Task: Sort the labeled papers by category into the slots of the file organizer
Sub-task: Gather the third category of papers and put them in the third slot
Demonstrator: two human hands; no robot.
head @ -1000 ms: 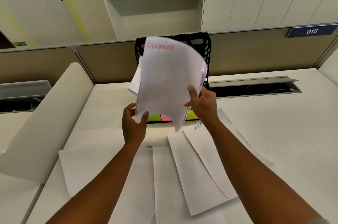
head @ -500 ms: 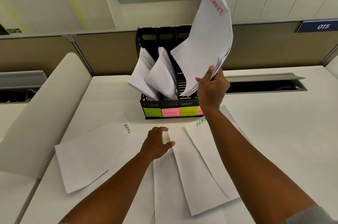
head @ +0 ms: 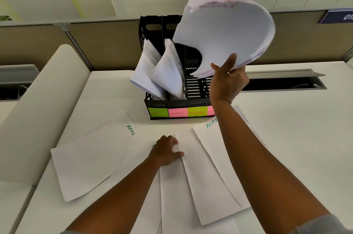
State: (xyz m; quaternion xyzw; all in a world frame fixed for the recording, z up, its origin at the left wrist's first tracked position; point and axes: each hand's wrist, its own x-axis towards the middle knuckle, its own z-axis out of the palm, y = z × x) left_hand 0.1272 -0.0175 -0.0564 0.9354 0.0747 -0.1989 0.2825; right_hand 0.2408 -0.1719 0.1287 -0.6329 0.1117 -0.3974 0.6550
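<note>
Right hand [head: 227, 82] clamped on curled paper stack [head: 225, 33] above file organizer [head: 177, 99]; left hand [head: 165, 151] pinching desk sheet [head: 191, 195]

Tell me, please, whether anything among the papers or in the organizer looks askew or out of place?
Yes. The sheets in the file organizer's two left slots slump forward and splay instead of standing upright. The stack in the right hand curls over. The desk sheets lie fanned at angles, overlapping.
</note>
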